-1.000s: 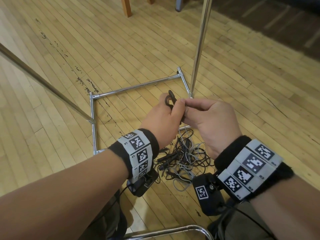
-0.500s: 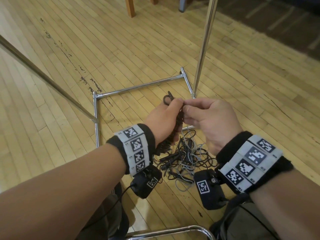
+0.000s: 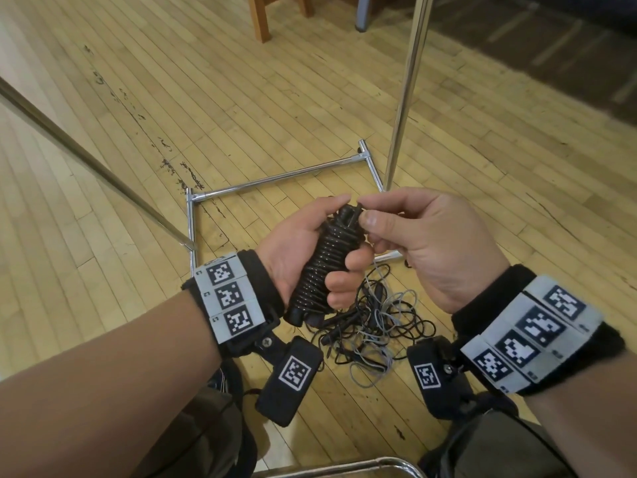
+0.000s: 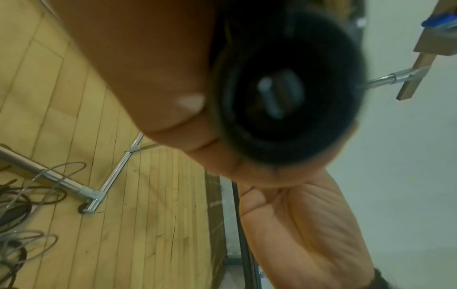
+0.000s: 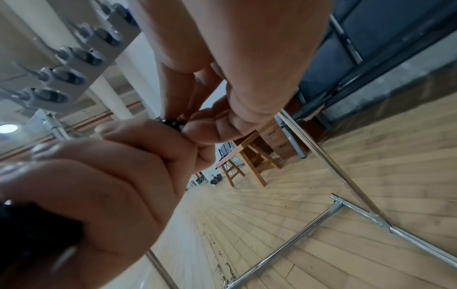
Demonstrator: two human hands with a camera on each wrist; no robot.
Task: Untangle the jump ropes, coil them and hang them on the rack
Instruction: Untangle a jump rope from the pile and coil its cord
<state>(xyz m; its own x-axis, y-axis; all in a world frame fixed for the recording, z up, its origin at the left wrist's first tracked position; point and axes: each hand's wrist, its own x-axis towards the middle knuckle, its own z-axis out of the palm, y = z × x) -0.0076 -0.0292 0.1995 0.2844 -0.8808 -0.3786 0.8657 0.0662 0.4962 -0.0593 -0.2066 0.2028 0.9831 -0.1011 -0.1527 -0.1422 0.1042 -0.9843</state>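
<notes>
At centre frame, left hand (image 3: 303,250) grips the coiled rope (image 3: 324,263) while right hand (image 3: 417,243) pinches its end, best tucked snugly.

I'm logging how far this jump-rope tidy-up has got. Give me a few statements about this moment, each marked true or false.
1. The left hand grips a black jump rope bundle wound in tight turns. True.
2. The right hand rests flat on the wooden floor. False: it is raised, pinching the top end of the bundle.
3. A tangle of black and grey ropes lies on the floor below the hands. True.
4. The wound bundle already hangs on the chrome rack. False: it is in the hands, not on the rack.
5. The tangle lies by the rack's base frame. True.
</notes>
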